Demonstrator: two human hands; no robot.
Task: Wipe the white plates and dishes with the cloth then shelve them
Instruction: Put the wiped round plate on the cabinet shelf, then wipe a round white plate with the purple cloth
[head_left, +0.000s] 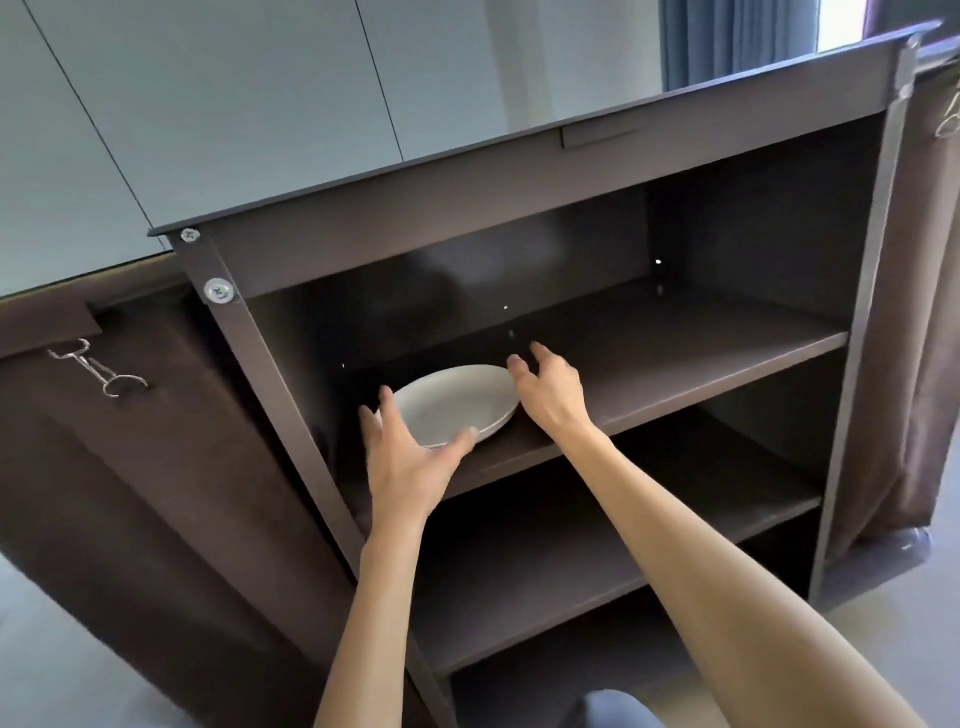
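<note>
- White, round and shallow, the ceramic plate (452, 402) lies on the upper shelf (675, 364) of the dark brown metal cabinet (467, 208), toward that shelf's left end and close to its front edge; I see what looks like a second rim just under it, though I cannot tell for sure.
- My left hand (402, 452) sits at the plate's near-left rim, fingers spread and straight, thumb tip touching the front rim, gripping nothing.
- My right hand (545, 389) is at the plate's right rim, fingers loosely bent and fanned apart, one fingertip by the rim, clasping nothing; I cannot tell whether it touches.
- Below the plate's shelf I see two more dark shelves in the cabinet.
- Left of the plate, on the cabinet's brown side panel, hangs a silver metal clip (98, 369).
- Right of the cabinet hangs a brown fabric curtain (914, 312).
</note>
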